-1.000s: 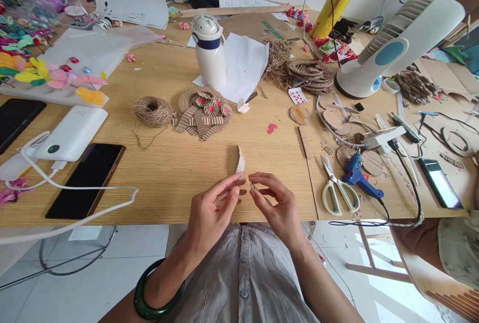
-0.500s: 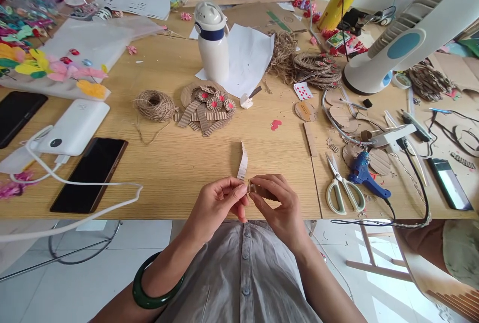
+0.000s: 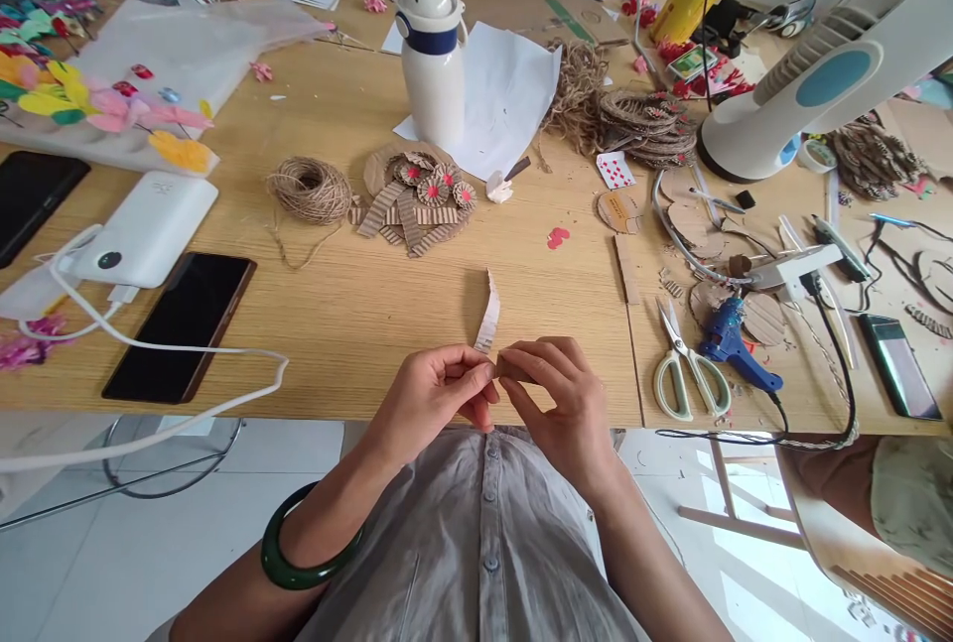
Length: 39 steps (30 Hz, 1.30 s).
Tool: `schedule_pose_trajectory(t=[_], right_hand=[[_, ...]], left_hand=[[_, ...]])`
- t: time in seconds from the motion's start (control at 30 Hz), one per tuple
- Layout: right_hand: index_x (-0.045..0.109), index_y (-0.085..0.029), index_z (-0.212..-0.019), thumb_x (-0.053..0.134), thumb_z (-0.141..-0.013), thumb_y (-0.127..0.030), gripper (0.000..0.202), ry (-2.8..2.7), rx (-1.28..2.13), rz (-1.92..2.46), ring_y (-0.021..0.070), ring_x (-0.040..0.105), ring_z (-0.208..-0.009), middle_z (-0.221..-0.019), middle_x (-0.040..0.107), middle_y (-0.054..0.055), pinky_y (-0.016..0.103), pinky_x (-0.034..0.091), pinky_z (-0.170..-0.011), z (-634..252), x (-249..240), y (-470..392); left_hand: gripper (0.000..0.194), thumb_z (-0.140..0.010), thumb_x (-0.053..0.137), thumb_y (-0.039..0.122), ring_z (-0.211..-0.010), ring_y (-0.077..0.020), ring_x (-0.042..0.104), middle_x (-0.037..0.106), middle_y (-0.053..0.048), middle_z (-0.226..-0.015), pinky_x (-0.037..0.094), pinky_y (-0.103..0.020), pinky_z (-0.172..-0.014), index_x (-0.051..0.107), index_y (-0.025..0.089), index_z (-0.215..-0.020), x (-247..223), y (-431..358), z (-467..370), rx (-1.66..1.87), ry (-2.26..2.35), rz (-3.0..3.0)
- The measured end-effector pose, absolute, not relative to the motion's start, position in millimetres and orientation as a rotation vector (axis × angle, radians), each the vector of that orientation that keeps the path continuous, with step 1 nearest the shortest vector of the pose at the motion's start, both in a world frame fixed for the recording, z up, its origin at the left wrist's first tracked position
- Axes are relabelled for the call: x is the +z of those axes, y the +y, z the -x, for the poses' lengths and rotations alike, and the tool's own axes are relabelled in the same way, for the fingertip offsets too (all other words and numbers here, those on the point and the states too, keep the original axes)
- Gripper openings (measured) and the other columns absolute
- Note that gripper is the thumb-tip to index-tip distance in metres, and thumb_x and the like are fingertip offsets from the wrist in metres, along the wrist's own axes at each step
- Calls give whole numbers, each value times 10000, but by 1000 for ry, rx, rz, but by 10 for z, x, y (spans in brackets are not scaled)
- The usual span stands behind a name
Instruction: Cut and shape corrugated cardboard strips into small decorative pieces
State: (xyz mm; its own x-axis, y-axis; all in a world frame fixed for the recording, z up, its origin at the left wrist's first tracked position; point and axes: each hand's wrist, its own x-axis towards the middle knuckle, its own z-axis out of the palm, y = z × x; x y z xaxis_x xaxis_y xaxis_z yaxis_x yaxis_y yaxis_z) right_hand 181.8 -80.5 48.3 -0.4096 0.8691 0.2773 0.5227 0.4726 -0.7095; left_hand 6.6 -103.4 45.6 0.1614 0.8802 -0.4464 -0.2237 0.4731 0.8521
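Observation:
A narrow strip of corrugated cardboard (image 3: 488, 317) sticks up from between my hands at the table's front edge. My left hand (image 3: 445, 390) is closed in a pinch on the strip, thumb against forefinger. Facing it, my right hand (image 3: 557, 389) pinches a brown piece of the cardboard strip, its fingertips almost touching those of my left hand. Fingers cover part of the strip where the hands meet. Beyond them lies a round cardboard piece (image 3: 421, 200) decorated with corrugated strips and small red-centred rosettes. Left of it sits a coil of jute twine (image 3: 311, 191).
White-handled scissors (image 3: 689, 369) and a blue glue gun (image 3: 734, 339) lie right of my hands. Phones, including a dark phone (image 3: 183, 324), and a white power bank (image 3: 145, 230) lie left. A white bottle (image 3: 432, 66) stands behind; a fan (image 3: 789, 96) stands right.
The view has shifted slightly, so table things appear a little higher. My right fingers have closed further over the brown piece, next to my left fingertips. Both hands still hold the strip.

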Motion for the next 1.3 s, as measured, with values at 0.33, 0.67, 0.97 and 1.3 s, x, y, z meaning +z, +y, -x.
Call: schedule_pose_trajectory(t=[0.33,0.67,0.97,1.3], right_hand=[[703,-247,-1087,617,-918,-186,199,-2220,556,1193,260,578,-968,-1044,755,50,401,529,-759,-1811,474,-843],[696,-253,-1129,595,-929,-182,235,-2292,494,1156,269,581,-998,-1074,753,57,405,529,-760,-1826,450,-851],[705,-270,-1096,648,-893,-150,242,-1890,1057,1078,217,627,-980,-994,736,41,400,546,-851,-1798,306,-810],[691,-257,-1125,651,-876,-130,282,-1896,726,1184,251,588,-1127,-1181,692,82,468,496,-959,-1762,344,-870]], left_hand=[[220,-852,682,358,-512,-101,634,670,-3,-707,556,-224,-546,675,140,-835,426,-1048,-11,862,1131,-761],[99,-823,654,234,-449,-75,552,603,35,-624,509,-203,-475,637,156,-764,375,-1035,-6,861,1229,-873],[200,-820,682,286,-416,-46,453,583,35,-586,513,-204,-414,610,138,-706,384,-1007,-28,928,1112,-705],[155,-822,656,233,-382,-33,422,569,56,-554,520,-203,-411,589,147,-713,405,-1021,-144,1033,1179,-664]])
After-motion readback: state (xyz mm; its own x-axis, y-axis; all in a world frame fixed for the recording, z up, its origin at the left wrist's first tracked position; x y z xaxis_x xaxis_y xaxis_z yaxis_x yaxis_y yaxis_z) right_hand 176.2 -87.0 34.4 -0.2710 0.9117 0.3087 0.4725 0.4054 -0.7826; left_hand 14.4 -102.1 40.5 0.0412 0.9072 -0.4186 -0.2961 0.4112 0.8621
